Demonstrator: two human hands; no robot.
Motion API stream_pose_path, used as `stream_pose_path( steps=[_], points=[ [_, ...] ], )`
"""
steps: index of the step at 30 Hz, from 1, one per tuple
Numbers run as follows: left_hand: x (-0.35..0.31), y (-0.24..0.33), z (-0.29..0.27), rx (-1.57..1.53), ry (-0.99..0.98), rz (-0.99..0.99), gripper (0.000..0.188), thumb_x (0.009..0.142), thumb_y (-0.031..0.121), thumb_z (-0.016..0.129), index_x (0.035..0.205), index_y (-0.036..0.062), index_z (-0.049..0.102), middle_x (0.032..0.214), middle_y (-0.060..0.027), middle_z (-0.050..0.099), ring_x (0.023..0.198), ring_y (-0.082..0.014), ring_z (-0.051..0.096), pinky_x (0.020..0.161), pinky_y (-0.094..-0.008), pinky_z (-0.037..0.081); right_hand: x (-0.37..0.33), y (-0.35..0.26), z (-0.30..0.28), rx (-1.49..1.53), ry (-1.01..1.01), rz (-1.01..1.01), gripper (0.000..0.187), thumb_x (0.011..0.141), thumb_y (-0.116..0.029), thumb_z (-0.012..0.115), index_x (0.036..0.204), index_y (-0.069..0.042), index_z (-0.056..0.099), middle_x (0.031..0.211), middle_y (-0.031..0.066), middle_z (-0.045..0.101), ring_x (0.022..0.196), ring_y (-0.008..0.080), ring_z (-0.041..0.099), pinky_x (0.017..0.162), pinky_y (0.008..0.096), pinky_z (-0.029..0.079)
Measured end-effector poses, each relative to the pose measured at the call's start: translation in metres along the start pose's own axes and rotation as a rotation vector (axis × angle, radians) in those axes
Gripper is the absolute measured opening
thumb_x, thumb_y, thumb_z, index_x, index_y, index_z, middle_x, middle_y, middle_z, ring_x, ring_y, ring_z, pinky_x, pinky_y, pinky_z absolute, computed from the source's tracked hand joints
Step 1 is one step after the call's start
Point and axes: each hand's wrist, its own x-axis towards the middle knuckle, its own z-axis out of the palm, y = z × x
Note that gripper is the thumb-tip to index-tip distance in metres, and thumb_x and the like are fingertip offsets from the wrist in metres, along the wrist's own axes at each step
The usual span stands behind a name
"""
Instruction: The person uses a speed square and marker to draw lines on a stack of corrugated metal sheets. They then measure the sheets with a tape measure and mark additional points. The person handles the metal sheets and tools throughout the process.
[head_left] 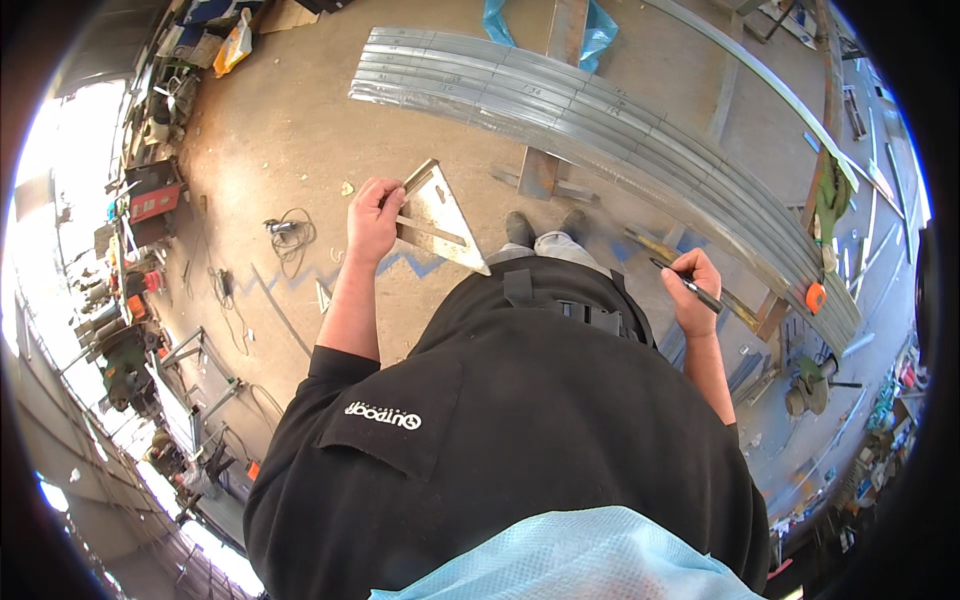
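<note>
Your left hand (pixel 373 224) has the triangular metal square (pixel 437 205) pinched by one edge — it's in the air, short of the profiles. Your right hand (pixel 700 268) is wrapped round a dark marker (pixel 708 299), tip pointing forward and left; can't tell if it's capped. The grey metal profiles (pixel 520 92) lie side by side ahead of you, across a steel support (pixel 538 172), with an orange round object (pixel 815 297) at their right end.

Square should be light, stiff, hard to damage, maybe slick on the flat — hold it by the edge, fingers clear of the corners. Marker likely light and rigid; grip low on the barrel. Profiles look smooth, probably heavy as a set; take them by the sides
</note>
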Motion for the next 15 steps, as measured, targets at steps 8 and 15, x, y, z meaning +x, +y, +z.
stream_pose_path(
  steps=[8, 15],
  points=[
    [0.022, 0.013, -0.026, 0.298, -0.032, 0.166, 0.008, 0.096, 0.01, 0.075, 0.103, 0.0058, 0.076, 0.101, -0.0093, 0.074, 0.088, -0.0305, 0.073, 0.077, -0.0383, 0.057, 0.024, 0.006, -0.005, 0.047, 0.008, 0.031, 0.021, 0.091, -0.003, 0.079, 0.088, -0.006, 0.059, 0.08, -0.0048, 0.057, 0.072, 0.0047, 0.048, 0.066, 0.0242, 0.041],
    [0.056, -0.002, -0.05, 0.396, -0.062, 0.249, 0.007, 0.095, 0.011, 0.077, 0.102, 0.0078, 0.077, 0.101, -0.0075, 0.074, 0.09, -0.0327, 0.073, 0.078, -0.0406, 0.058, 0.018, -0.005, 0.024, 0.027, 0.06, 0.063, 0.021, 0.091, 0.001, 0.077, 0.089, -0.006, 0.057, 0.083, -0.0029, 0.057, 0.073, 0.0051, 0.048, 0.066, 0.0245, 0.04]
  ],
)
